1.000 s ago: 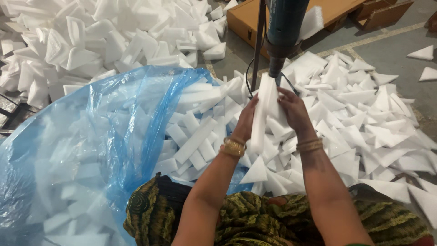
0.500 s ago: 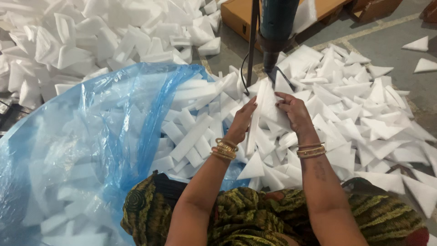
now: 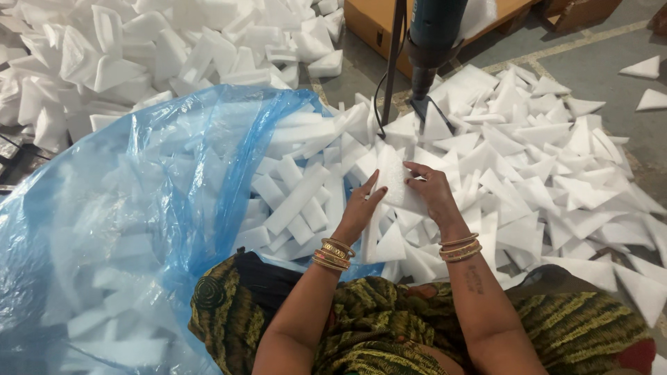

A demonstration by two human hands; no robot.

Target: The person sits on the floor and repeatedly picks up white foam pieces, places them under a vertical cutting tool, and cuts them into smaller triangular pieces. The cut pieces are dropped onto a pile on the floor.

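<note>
Here both hands held one white foam piece (image 3: 397, 182) between them. Left hand (image 3: 361, 212) lay flat against piece's left edge, fingers extended, bangles at wrist. Right hand (image 3: 432, 191) curled over piece's right side, thumb and fingertips pinching it. Piece rested low, on heap of foam triangles (image 3: 556, 173). Dark blue tool (image 3: 432, 42) hung just beyond hands, tip apart from piece. Blue plastic bag (image 3: 132, 208) of foam strips sat left of left hand

— What kind of place is this?
— A packaging workshop: heaps of white foam pieces (image 3: 542, 160) cover the concrete floor (image 3: 604, 76), beside a big blue plastic bag (image 3: 139, 208) and a mounted tool (image 3: 434, 42).
</note>
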